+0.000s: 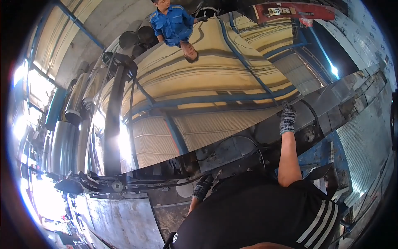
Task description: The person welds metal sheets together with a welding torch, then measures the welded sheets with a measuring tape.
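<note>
A large mirror-polished metal sheet lies across the machine bed, reflecting the roof, blue beams and a co-worker. My right hand, in a black-and-white knitted glove, reaches forward to the sheet's near edge by its right corner. Its fingers are closed at that edge, with the fingertips partly hidden. Low beside my body, my left hand wears a similar dark glove. It is near the machine's front edge, apart from the sheet, and its fingers are too dark to make out.
Across the sheet stands a co-worker in a blue shirt, one gloved hand at the far edge. A red machine part is at the back right. Shiny metal rolls stand left. A dark cable and a textured metal plate are nearby.
</note>
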{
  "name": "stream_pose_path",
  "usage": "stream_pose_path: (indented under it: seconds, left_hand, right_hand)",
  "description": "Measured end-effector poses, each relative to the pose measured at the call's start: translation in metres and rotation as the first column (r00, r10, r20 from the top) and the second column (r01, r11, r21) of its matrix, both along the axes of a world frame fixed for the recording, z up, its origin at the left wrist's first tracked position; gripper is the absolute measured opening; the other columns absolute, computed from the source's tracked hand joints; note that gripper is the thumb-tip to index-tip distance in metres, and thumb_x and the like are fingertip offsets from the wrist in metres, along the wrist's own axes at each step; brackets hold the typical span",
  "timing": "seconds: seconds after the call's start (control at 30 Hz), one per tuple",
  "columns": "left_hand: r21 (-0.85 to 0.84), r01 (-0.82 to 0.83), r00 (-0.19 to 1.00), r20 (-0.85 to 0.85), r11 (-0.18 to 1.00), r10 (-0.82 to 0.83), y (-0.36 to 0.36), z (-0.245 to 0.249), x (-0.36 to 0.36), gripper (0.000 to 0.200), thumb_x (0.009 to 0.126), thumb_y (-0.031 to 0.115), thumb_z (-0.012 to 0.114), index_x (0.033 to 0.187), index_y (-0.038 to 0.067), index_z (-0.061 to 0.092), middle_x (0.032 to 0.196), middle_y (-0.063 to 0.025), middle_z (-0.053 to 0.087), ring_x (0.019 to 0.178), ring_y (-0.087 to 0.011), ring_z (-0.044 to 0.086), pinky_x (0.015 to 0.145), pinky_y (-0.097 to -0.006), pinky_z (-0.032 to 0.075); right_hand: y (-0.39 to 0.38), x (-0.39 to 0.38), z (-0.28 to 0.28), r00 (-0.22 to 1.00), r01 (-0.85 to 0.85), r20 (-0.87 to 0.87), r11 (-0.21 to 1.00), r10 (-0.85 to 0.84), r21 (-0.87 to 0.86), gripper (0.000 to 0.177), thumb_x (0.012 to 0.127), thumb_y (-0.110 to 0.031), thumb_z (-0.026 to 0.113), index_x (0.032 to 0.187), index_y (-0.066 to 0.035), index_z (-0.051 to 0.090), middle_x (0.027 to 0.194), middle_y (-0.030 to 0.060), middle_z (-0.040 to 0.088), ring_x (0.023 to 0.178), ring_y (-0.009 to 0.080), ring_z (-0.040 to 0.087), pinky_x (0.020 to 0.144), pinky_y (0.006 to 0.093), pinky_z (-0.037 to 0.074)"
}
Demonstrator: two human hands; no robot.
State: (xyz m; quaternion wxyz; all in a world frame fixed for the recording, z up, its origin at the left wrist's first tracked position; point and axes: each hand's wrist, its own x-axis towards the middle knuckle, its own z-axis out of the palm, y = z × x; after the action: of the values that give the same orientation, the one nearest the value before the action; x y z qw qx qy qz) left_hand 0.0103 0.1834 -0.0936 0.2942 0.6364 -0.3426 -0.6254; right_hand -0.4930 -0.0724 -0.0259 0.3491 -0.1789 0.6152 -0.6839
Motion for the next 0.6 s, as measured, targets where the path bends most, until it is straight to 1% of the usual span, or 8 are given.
stream_pose_path:
  seconds: [0.07, 0.1, 0.17, 0.3, 0.37, 0.47, 0.5, 0.6]
  left_hand:
    - [0.022, 0.013, 0.999, 0.043, 1.000, -0.014, 0.001, 0.011, -0.008, 0.051, 0.094, 0.038, 0.065, 0.133, 0.006, 0.058, 0.110, -0.0043, 0.069, 0.085, -0.0165, 0.066, 0.071, -0.0314, 0.051]
    - [0.046, 0.028, 0.996, 0.088, 0.999, -0.032, 0.001, 0.017, -0.011, 0.051, 0.094, 0.039, 0.065, 0.133, 0.007, 0.058, 0.111, -0.0042, 0.069, 0.086, -0.0165, 0.066, 0.071, -0.0315, 0.051]
    - [0.027, 0.043, 0.994, 0.097, 0.999, -0.045, 0.000, 0.021, -0.015, 0.051, 0.095, 0.039, 0.065, 0.134, 0.006, 0.058, 0.112, -0.0046, 0.069, 0.086, -0.0161, 0.066, 0.072, -0.0312, 0.051]
    - [0.018, 0.069, 0.993, 0.095, 0.997, -0.070, 0.003, 0.020, -0.018, 0.053, 0.096, 0.039, 0.063, 0.135, 0.005, 0.056, 0.116, -0.0058, 0.068, 0.089, -0.0162, 0.066, 0.075, -0.0312, 0.051]
    - [-0.008, 0.081, 0.992, 0.102, 0.997, -0.079, 0.004, 0.007, -0.017, 0.052, 0.096, 0.038, 0.063, 0.135, 0.004, 0.056, 0.116, -0.0065, 0.068, 0.091, -0.0172, 0.066, 0.078, -0.0314, 0.051]
    - [-0.081, 0.154, 0.956, 0.265, 0.985, -0.127, 0.004, 0.010, -0.025, 0.049, 0.097, 0.035, 0.063, 0.134, 0.003, 0.057, 0.117, -0.0086, 0.068, 0.096, -0.0193, 0.066, 0.084, -0.0318, 0.051]
    - [-0.113, 0.226, 0.896, 0.414, 0.967, -0.161, 0.002, 0.017, -0.030, 0.047, 0.097, 0.033, 0.063, 0.132, 0.002, 0.059, 0.118, -0.0100, 0.068, 0.098, -0.0205, 0.066, 0.087, -0.0320, 0.051]
    - [-0.051, 0.243, 0.887, 0.417, 0.969, -0.200, -0.006, 0.063, -0.052, 0.043, 0.097, 0.030, 0.063, 0.129, 0.002, 0.061, 0.119, -0.0134, 0.068, 0.104, -0.0217, 0.065, 0.092, -0.0329, 0.049]
  right_hand:
    - [-0.044, -0.036, -0.092, 0.773, -0.068, -0.611, 0.980, 0.172, 0.189, 0.049, 0.090, -0.042, 0.064, 0.113, 0.001, 0.064, 0.099, 0.0175, 0.067, 0.088, 0.0251, 0.065, 0.072, 0.0406, 0.052]
    - [-0.038, -0.031, -0.071, 0.772, -0.068, -0.611, 0.979, 0.174, 0.192, 0.049, 0.090, -0.042, 0.064, 0.113, 0.001, 0.064, 0.099, 0.0175, 0.067, 0.088, 0.0251, 0.065, 0.072, 0.0406, 0.052]
    - [-0.016, -0.014, 0.006, 0.997, -0.070, 0.043, 0.971, 0.062, 0.230, 0.051, 0.090, -0.043, 0.063, 0.115, 0.002, 0.064, 0.100, 0.0169, 0.069, 0.091, 0.0219, 0.065, 0.075, 0.0387, 0.052]
    - [-0.008, -0.029, -0.003, 0.986, -0.086, -0.110, 0.952, 0.123, 0.295, 0.049, 0.091, -0.042, 0.062, 0.113, 0.002, 0.065, 0.099, 0.0179, 0.069, 0.090, 0.0234, 0.066, 0.082, 0.0392, 0.051]
    - [-0.019, -0.052, -0.056, 0.808, 0.038, -0.506, 0.831, 0.301, 0.555, 0.046, 0.092, -0.039, 0.060, 0.112, 0.003, 0.066, 0.104, 0.0173, 0.070, 0.094, 0.0244, 0.066, 0.087, 0.0390, 0.050]
    - [0.000, -0.035, -0.064, 0.941, 0.051, -0.335, 0.955, 0.051, 0.291, 0.051, 0.094, -0.045, 0.056, 0.113, 0.002, 0.067, 0.109, 0.0186, 0.070, 0.100, 0.0289, 0.066, 0.088, 0.0389, 0.050]
    - [-0.001, -0.037, -0.063, 0.941, 0.051, -0.335, 0.953, 0.055, 0.298, 0.051, 0.094, -0.045, 0.056, 0.113, 0.002, 0.067, 0.109, 0.0186, 0.070, 0.100, 0.0289, 0.066, 0.088, 0.0389, 0.050]
    - [-0.008, -0.050, -0.080, 0.978, -0.174, -0.055, 0.930, 0.202, 0.323, 0.054, 0.096, -0.048, 0.052, 0.114, 0.000, 0.067, 0.117, 0.0196, 0.069, 0.107, 0.0344, 0.064, 0.090, 0.0416, 0.048]
